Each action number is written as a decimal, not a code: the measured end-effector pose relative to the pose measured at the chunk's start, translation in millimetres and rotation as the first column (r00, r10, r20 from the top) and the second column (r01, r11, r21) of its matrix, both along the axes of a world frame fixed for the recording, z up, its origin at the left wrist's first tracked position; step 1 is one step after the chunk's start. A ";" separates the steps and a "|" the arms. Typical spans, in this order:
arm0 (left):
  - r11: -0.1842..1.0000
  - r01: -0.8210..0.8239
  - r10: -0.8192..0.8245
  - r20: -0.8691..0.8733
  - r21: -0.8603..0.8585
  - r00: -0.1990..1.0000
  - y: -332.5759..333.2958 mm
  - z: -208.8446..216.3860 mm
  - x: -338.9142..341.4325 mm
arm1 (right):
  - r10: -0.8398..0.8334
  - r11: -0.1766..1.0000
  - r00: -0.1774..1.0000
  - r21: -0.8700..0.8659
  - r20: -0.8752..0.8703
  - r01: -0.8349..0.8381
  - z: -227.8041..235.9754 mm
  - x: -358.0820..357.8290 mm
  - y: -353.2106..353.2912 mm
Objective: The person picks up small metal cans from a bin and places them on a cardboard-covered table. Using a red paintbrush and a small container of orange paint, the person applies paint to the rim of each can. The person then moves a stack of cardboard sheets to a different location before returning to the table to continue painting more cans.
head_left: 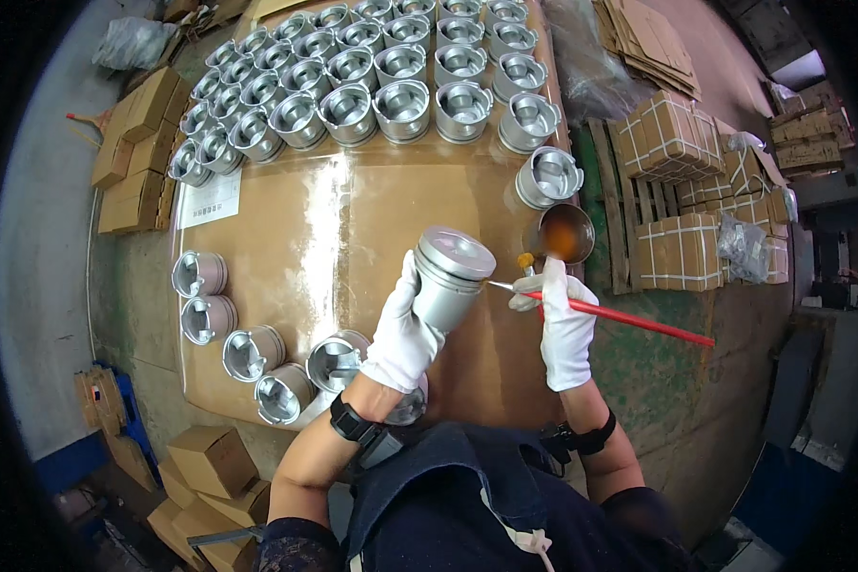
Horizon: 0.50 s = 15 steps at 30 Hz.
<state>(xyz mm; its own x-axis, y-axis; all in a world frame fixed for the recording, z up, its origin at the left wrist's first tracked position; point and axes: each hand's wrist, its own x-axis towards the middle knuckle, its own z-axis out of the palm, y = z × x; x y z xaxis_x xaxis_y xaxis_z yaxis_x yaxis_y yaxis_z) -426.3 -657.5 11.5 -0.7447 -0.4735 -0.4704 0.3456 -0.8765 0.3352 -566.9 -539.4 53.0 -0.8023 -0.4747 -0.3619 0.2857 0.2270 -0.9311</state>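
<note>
My left hand (402,334), in a white glove, grips a silver engine piston (448,278) above the table, its flat crown tilted up. In my gloved right hand (564,329) is a slim brush (643,325) with a red handle; its pale tip end points left, at the piston's grooved side. Whether the tip touches the metal, I cannot tell. Just beyond the right hand stands a metal cup (589,250) with something orange-brown inside. A small yellow-tipped thing (525,259) shows between the cup and my right fingers; its kind is unclear.
Rows of upright pistons (349,112) fill the table's (267,229) far side, one (550,177) beside the cup. Several more (248,353) lie along the near left edge. A paper sheet (212,198) lies left. Cardboard boxes (679,250) on a pallet stand right; others (212,459) lower left.
</note>
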 end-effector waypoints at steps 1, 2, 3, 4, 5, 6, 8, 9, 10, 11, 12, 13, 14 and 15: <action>1.000 0.001 -0.001 0.021 -0.007 1.000 -3.8 -1.3 2.4 | -0.008 1.000 1.000 -0.026 0.017 0.009 -10.4 -6.8 1.4; 1.000 0.009 -0.008 0.043 -0.011 0.999 -7.3 0.7 3.6 | -0.024 0.998 0.999 -0.049 0.035 0.025 -16.0 -13.1 0.1; 0.999 0.016 -0.014 0.050 -0.044 0.999 -10.6 6.7 5.5 | 0.007 0.998 0.999 -0.059 0.050 -0.004 -17.0 -20.4 -3.9; 0.975 0.133 -0.120 0.080 -0.181 0.990 -17.1 18.0 5.4 | 0.026 0.998 0.998 -0.066 0.065 -0.022 -16.9 -29.0 -9.1; 0.917 0.247 -0.219 0.121 -0.312 0.968 -25.8 32.0 4.8 | 0.046 0.996 0.996 -0.075 0.080 -0.040 -16.3 -36.2 -13.3; 0.829 0.355 -0.310 0.172 -0.432 0.935 -34.0 41.8 2.6 | 0.053 0.992 0.996 -0.120 0.066 -0.045 -16.7 -42.3 -16.5; 0.580 0.637 -0.370 0.533 -0.508 0.761 -40.0 56.4 -4.2 | 0.101 0.973 0.994 -0.213 0.030 -0.092 -14.3 -47.3 -27.3; 0.419 0.750 -0.333 0.682 -0.511 0.651 -36.3 68.9 -11.7 | 0.149 0.982 0.989 -0.118 -0.006 -0.149 -4.7 -46.7 -27.1; 0.256 0.846 -0.263 0.809 -0.467 0.526 -30.3 75.3 -19.2 | 0.175 0.983 0.983 -0.052 -0.061 -0.178 -7.5 -44.0 -25.0; 0.117 0.895 -0.058 0.897 -0.430 0.438 -24.0 74.8 -29.9 | 0.204 0.979 0.972 0.016 -0.114 -0.203 -11.6 -40.8 -21.5; 0.191 0.882 -0.091 0.886 -0.432 0.454 -24.0 67.5 -34.0 | 0.235 0.971 0.958 0.085 -0.164 -0.224 -15.2 -37.1 -17.1; 0.258 0.868 -0.121 0.877 -0.425 0.465 -25.1 53.3 -39.0 | 0.311 0.949 0.797 0.128 -0.518 -0.288 -18.9 -30.3 -10.0; 0.323 0.850 -0.140 0.867 -0.416 0.478 -26.5 39.2 -40.3 | 0.421 0.903 0.316 0.359 -0.850 -0.238 -26.4 -25.0 -1.7; 0.434 0.755 -0.170 0.778 -0.492 0.605 -29.5 17.8 -36.8 | 0.349 0.925 0.277 0.281 -0.895 -0.258 -31.9 -12.7 2.2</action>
<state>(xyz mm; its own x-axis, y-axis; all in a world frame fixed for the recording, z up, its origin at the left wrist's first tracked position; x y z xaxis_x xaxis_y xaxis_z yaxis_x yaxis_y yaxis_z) -463.2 -687.0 29.3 -0.6886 -0.4952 -0.5297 -0.5374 -0.1420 0.8313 -579.6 -537.2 21.0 -0.4348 -0.7743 0.4598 -0.8413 0.1672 -0.5140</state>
